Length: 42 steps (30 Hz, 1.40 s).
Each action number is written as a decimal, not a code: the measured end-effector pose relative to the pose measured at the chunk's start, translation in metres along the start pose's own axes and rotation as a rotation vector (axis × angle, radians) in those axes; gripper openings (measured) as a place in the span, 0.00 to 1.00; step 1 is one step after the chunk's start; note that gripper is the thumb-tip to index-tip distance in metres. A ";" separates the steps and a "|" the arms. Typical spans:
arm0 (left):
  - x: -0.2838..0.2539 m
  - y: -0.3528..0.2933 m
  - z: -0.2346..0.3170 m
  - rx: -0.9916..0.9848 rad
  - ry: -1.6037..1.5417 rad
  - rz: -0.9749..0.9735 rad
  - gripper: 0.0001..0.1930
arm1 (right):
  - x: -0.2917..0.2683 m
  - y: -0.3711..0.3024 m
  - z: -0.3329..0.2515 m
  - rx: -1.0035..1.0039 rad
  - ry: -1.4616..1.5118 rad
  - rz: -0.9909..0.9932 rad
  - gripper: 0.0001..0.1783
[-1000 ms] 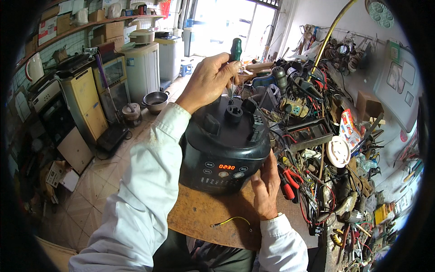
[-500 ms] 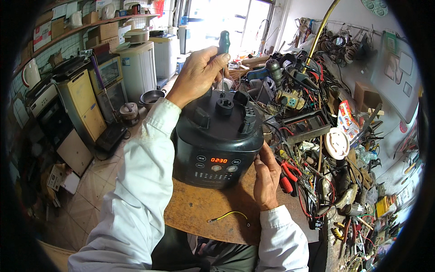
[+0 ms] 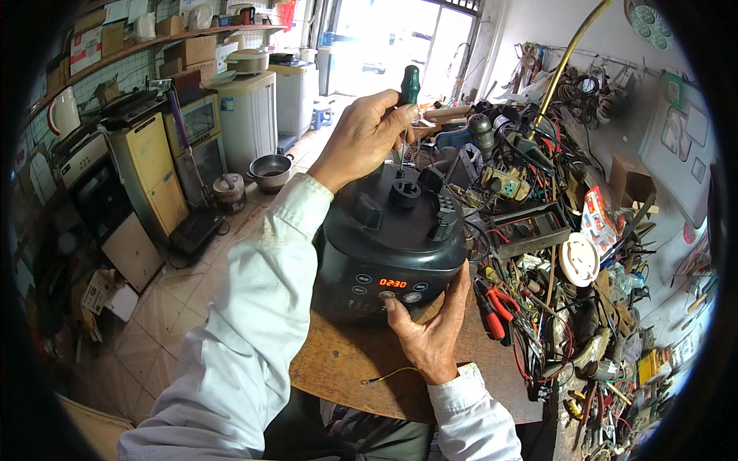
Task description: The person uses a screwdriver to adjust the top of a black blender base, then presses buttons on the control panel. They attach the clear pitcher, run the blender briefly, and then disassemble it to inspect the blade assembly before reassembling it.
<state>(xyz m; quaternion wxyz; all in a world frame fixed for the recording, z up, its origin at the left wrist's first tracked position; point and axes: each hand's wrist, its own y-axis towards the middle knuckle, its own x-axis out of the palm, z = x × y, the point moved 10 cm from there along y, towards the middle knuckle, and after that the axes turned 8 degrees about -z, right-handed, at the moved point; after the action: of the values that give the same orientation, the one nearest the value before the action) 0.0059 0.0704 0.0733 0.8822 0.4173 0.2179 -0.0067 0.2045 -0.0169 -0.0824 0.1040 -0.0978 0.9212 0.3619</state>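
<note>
A black blender base (image 3: 396, 227) stands on the wooden bench top in front of me, its front display lit red. My left hand (image 3: 369, 138) is closed round a screwdriver (image 3: 410, 84) with a dark green handle. The thin shaft points down at the round drive coupling (image 3: 404, 192) on top of the base; where the tip meets it is hard to make out. My right hand (image 3: 434, 334) braces the base's right front corner, fingers along the side, thumb at a front button. A short yellow wire (image 3: 390, 375) lies on the bench near my right wrist.
Piled tools, cables and parts fill the right side, including red-handled pliers (image 3: 501, 302), a metal tray (image 3: 530, 230) and a round white disc (image 3: 579, 260). Old appliances, such as a yellow cabinet (image 3: 150, 177), line the left. A pan (image 3: 270, 173) sits farther back.
My right hand has shifted from the base's lower right side, with its thumb now on the front panel. The screwdriver stays at the coupling. The whole view has shifted slightly.
</note>
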 end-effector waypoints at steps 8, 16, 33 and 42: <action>0.000 0.000 0.005 0.012 0.017 0.020 0.22 | 0.003 0.001 -0.008 0.022 0.030 0.033 0.60; -0.001 0.001 0.001 0.016 0.038 0.016 0.22 | -0.016 0.000 0.026 0.024 0.313 0.042 0.42; -0.001 0.000 0.000 -0.006 0.020 0.017 0.21 | -0.027 0.003 0.057 0.181 0.429 0.096 0.32; 0.000 0.000 0.000 0.013 0.019 0.014 0.22 | -0.027 0.004 0.053 0.199 0.382 0.085 0.34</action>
<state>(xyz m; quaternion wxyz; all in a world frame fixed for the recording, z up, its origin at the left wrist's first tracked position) 0.0054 0.0703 0.0732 0.8775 0.4245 0.2232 0.0019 0.2357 0.0253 -0.1108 -0.0784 -0.1151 0.9586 0.2483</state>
